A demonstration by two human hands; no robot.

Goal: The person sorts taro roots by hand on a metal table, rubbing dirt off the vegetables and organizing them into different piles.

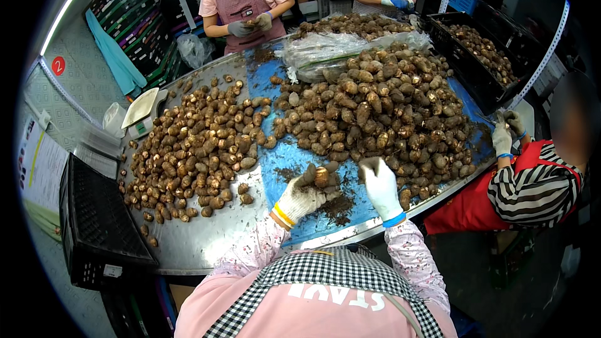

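My left hand (305,195), in a soiled white knit glove with a yellow cuff, holds a small brown taro corm (322,177) between thumb and fingers. My right hand (382,192), in a white glove with a blue cuff, is just to the right, at the near edge of a large heap of soil-covered taro corms (375,98). Its fingers point away from me and their tips are dark; whether they hold anything is hidden. Below both hands lies a blue plastic sheet (277,183) with loose dark soil (339,209) on it.
Left on the metal table (225,239) is a spread of cleaner corms (192,150), with a weighing scale (143,112) behind. Clear plastic film (328,51) lies beyond the heap. A black crate (474,51) holds more corms. Gloved co-workers stand opposite and to the right. Black crates (103,225) stand left.
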